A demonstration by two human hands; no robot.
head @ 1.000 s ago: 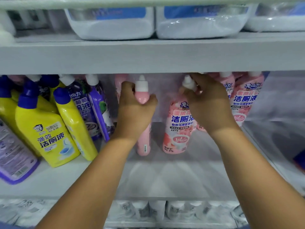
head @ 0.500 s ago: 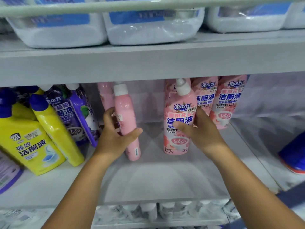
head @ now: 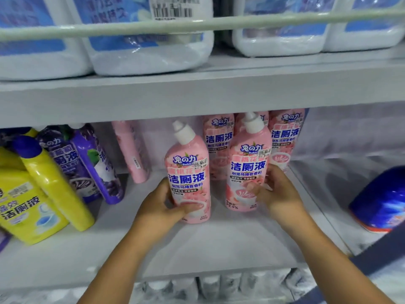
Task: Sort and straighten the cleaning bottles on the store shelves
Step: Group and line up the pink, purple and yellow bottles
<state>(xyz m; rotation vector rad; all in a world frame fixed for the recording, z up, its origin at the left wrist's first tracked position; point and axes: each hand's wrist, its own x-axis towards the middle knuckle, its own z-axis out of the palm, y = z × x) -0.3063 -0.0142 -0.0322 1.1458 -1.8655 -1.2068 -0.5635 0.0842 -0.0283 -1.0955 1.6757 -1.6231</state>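
Observation:
Two pink toilet-cleaner bottles with white caps stand upright at the middle of the white shelf [head: 197, 244], labels facing me. My left hand [head: 162, 207] grips the lower part of the left pink bottle [head: 188, 170]. My right hand [head: 276, 191] holds the lower right side of the right pink bottle [head: 248, 163], thumb across its label. Behind them stand more pink bottles [head: 285, 137], and one pink bottle turned sideways [head: 131, 150] is further left at the back.
Purple bottles [head: 87, 163] and yellow bottles with blue caps [head: 50, 187] lean at the left. A blue container [head: 381, 202] sits at the right. Large white jugs [head: 149, 47] fill the shelf above; white-capped bottles [head: 219, 286] show on the shelf below.
My left hand has turned its pink bottle from side-on to label-front and drawn it forward. My right hand slid lower on its bottle. The camera has moved closer.

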